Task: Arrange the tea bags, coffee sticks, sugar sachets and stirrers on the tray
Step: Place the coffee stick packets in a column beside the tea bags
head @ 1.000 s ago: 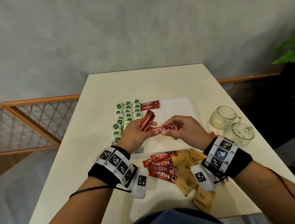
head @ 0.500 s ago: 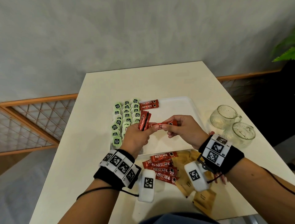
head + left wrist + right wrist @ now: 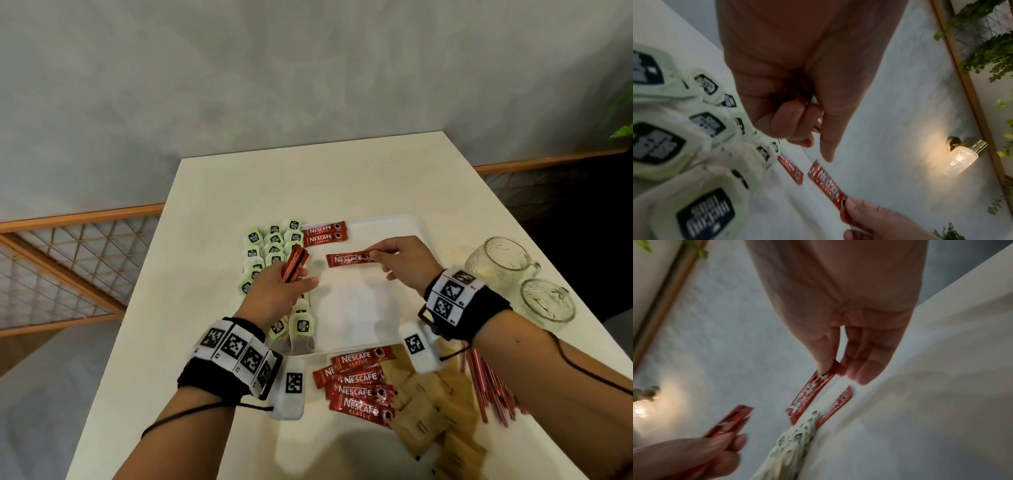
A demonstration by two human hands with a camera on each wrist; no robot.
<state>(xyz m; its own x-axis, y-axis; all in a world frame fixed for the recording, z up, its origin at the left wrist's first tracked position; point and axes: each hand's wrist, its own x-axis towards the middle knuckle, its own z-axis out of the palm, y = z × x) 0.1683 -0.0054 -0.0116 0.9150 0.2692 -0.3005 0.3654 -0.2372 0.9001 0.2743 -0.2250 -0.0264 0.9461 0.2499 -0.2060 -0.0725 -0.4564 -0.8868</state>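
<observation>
One coffee stick (image 3: 347, 259) pinched by right hand (image 3: 402, 262) above tray (image 3: 383, 226).

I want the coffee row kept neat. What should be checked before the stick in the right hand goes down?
1. Right hand grip on the single coffee stick: pinched at one end, ok.
2. Stick over the tray: ok.
3. Bare spot below the two laid sticks: ok.
4. Stick parallel to them: roughly, ok.
5. Left hand holds the spare sticks clear: ok.
6. Touching the tray: cannot tell.
</observation>
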